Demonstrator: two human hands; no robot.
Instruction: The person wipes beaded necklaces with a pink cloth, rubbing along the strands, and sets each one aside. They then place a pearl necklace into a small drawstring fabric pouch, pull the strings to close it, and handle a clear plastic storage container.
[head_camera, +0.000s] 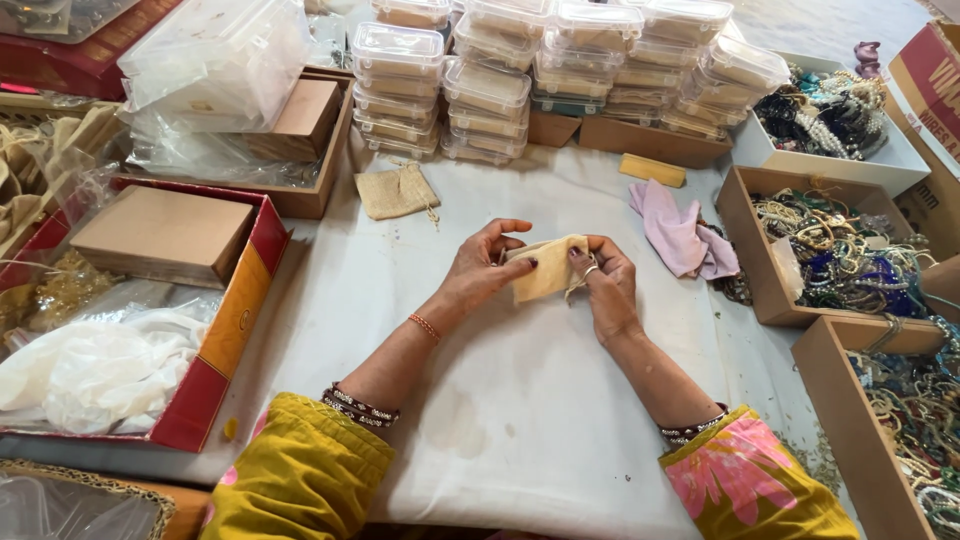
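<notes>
beige cloth pouch (545, 268) pinched between left hand (480, 268) and right hand (608, 285).

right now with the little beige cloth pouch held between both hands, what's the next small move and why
Probably pull the drawstring to cinch the mouth. The small beige cloth pouch is pinched between the left hand and the right hand above the white table cloth, and a thin cord loops around the right fingers. Whether anything is inside the pouch cannot be told.
</notes>
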